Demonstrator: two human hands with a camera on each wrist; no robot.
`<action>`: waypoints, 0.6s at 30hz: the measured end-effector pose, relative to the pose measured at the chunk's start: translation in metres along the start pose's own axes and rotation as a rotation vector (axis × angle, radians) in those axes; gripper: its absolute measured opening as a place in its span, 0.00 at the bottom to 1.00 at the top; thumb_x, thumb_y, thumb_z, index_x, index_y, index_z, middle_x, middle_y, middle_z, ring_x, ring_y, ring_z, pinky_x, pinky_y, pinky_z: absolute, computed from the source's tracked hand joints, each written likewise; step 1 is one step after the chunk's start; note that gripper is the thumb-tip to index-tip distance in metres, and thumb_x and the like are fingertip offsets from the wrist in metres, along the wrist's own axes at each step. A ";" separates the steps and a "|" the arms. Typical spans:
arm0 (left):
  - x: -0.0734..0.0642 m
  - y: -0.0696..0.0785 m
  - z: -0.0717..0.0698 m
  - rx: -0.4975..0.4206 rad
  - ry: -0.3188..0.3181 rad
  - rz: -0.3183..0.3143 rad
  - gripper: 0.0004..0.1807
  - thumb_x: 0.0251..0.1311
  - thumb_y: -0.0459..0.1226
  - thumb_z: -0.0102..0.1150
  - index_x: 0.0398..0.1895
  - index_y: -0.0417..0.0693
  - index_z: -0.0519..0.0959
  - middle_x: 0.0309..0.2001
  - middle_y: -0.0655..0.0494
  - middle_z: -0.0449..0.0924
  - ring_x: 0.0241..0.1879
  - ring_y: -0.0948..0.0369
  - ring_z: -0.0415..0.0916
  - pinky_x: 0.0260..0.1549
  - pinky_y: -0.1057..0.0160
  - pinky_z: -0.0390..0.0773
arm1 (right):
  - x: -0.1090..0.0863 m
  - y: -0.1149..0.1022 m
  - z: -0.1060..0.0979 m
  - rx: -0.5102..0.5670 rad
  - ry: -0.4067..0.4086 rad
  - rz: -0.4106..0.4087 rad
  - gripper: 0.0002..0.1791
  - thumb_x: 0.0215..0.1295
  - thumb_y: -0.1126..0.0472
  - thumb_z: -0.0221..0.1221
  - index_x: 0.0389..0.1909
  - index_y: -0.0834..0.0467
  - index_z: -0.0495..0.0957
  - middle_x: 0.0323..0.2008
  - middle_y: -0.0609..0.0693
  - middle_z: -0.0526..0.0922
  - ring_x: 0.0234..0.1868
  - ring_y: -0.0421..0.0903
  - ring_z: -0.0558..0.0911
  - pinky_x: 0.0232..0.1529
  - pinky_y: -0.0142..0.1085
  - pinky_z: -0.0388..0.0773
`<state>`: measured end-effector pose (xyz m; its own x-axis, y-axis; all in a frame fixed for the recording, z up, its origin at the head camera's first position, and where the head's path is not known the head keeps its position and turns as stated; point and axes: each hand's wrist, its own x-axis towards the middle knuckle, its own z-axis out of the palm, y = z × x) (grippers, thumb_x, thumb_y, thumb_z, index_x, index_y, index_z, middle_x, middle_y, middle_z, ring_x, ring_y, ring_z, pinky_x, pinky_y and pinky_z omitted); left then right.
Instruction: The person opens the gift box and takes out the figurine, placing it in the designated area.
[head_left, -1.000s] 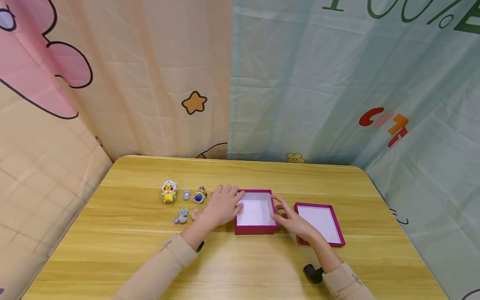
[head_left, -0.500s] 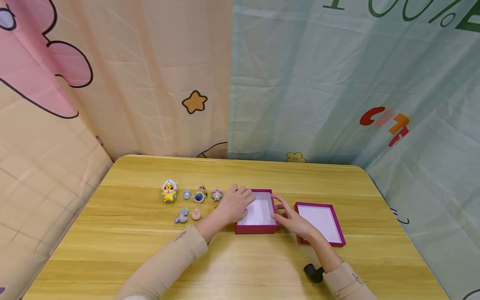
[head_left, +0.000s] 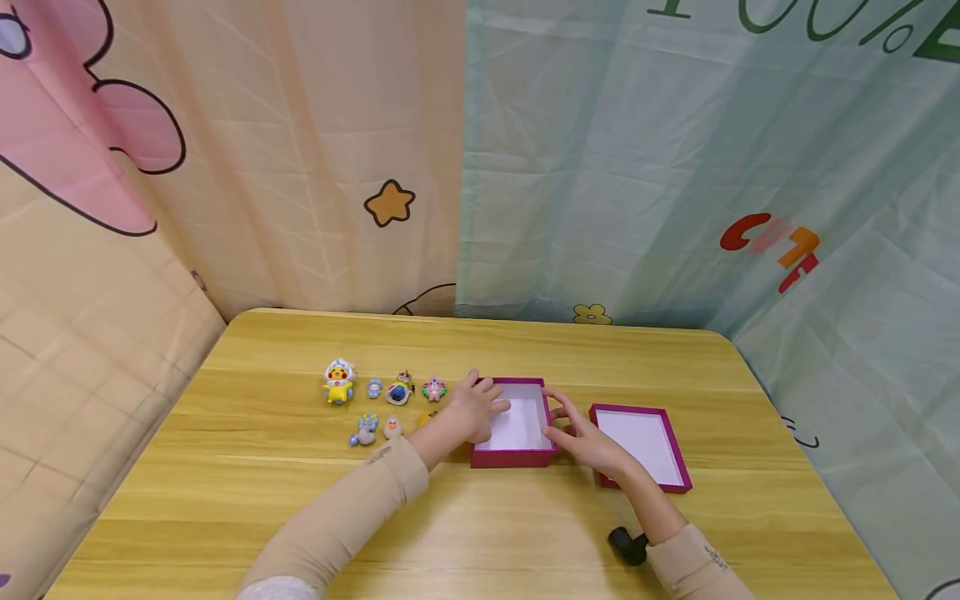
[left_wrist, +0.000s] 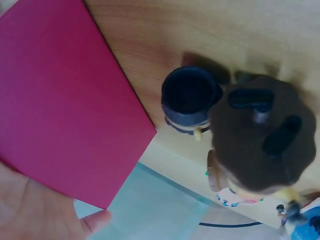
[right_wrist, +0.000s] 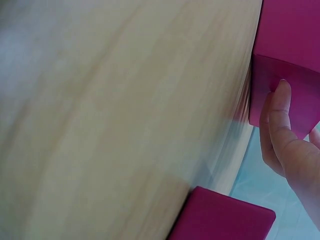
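Observation:
A magenta box (head_left: 517, 457) with a white inside stands on the table. My left hand (head_left: 471, 414) reaches over its left rim, fingers spread and extended into the box. What lies beneath that hand is hidden. At the opposite wall, my right hand (head_left: 585, 442) holds the rim, with fingertips pressed on the outer side (right_wrist: 285, 112). Small toy figures stand left of the box: a yellow one with a white hood (head_left: 339, 383), a pink one (head_left: 433, 389), a grey one (head_left: 364, 430) and others. A brown-haired figure (left_wrist: 262, 135) appears close in the left wrist view.
The box's shallow magenta lid (head_left: 637, 446) lies inside-up to the right, just beyond my right hand. A dark round cup-like toy (left_wrist: 190, 97) stands beside the brown-haired figure. Printed curtains (head_left: 525, 208) hang behind the wooden table (head_left: 480, 533).
My left hand has moved right, over the box's left side, and its fingers have spread. The pink thing earlier seen at its thumb is no longer visible. My right hand stays on the box.

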<state>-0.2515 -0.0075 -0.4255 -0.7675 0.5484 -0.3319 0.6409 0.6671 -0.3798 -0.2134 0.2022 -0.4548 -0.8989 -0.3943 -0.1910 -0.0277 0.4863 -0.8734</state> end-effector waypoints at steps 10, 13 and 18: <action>0.001 0.006 -0.007 0.099 -0.088 -0.040 0.26 0.60 0.53 0.43 0.63 0.75 0.57 0.64 0.67 0.56 0.62 0.63 0.51 0.62 0.56 0.45 | -0.001 0.001 0.000 0.001 0.003 0.002 0.36 0.64 0.51 0.53 0.68 0.44 0.46 0.55 0.60 0.64 0.50 0.54 0.70 0.50 0.48 0.71; 0.000 0.007 -0.008 0.126 -0.087 -0.049 0.24 0.61 0.53 0.43 0.62 0.75 0.58 0.62 0.67 0.59 0.60 0.63 0.53 0.60 0.56 0.47 | -0.001 0.001 0.000 0.004 0.000 0.002 0.36 0.64 0.52 0.53 0.68 0.44 0.46 0.55 0.60 0.64 0.50 0.54 0.70 0.50 0.48 0.71; 0.000 0.009 -0.007 0.135 -0.070 -0.052 0.23 0.61 0.52 0.43 0.61 0.75 0.59 0.61 0.66 0.61 0.59 0.62 0.53 0.60 0.55 0.48 | -0.001 -0.001 0.000 0.005 0.004 0.014 0.35 0.64 0.53 0.53 0.68 0.43 0.46 0.55 0.60 0.64 0.49 0.53 0.71 0.50 0.49 0.71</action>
<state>-0.2461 0.0022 -0.4224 -0.8000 0.4750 -0.3665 0.5998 0.6170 -0.5095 -0.2123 0.2019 -0.4542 -0.9008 -0.3845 -0.2020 -0.0125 0.4879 -0.8728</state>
